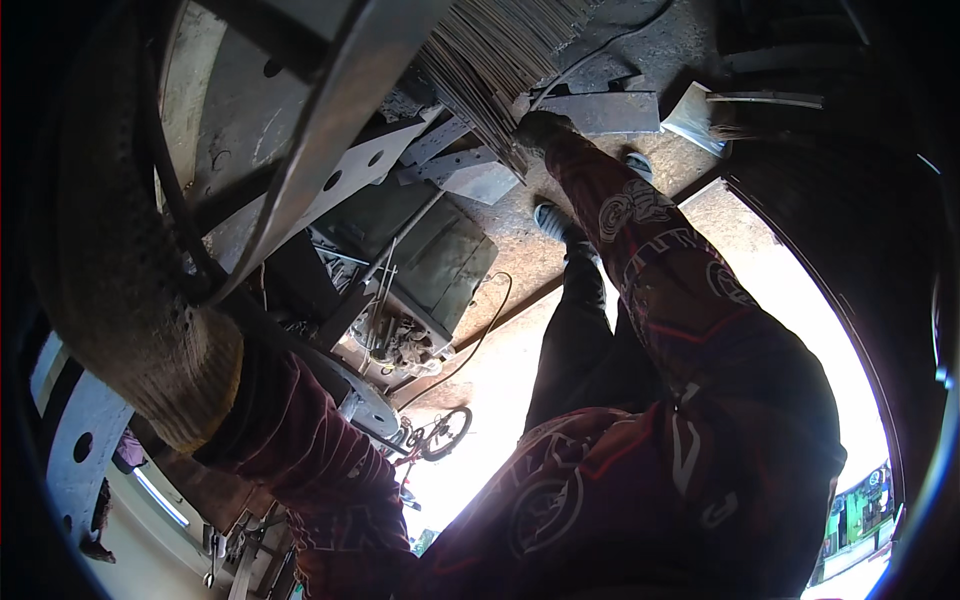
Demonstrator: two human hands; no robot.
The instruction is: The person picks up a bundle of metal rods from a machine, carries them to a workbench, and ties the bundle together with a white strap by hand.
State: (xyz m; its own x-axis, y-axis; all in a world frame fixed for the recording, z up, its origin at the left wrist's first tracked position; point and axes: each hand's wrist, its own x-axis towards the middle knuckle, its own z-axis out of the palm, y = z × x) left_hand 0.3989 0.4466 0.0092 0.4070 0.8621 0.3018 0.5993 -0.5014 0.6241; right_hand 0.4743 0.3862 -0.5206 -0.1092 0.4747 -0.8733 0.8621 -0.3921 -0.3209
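Observation:
My left hand (130, 250), in a knitted work glove with a yellow-edged cuff, is raised close at the left. Its fingers run into the dark rim, so their grip is hidden. Beside it a curved metal strip (320, 125) slants across the upper left. My right arm reaches far forward and down. At its end my right hand (545, 130), in a dark glove, is at the edge of a large bundle of thin metal rods (490, 70). The fingers there are too dark to make out, and I cannot tell whether they grip a rod.
Flat metal plates (605, 112) and a bent sheet piece (695, 120) lie beyond my right hand. Left of my feet stand a dark plate-topped box (430, 255) and a tray of small metal parts (405, 345). A cable (500, 310) trails on the floor near a bicycle (445, 432).

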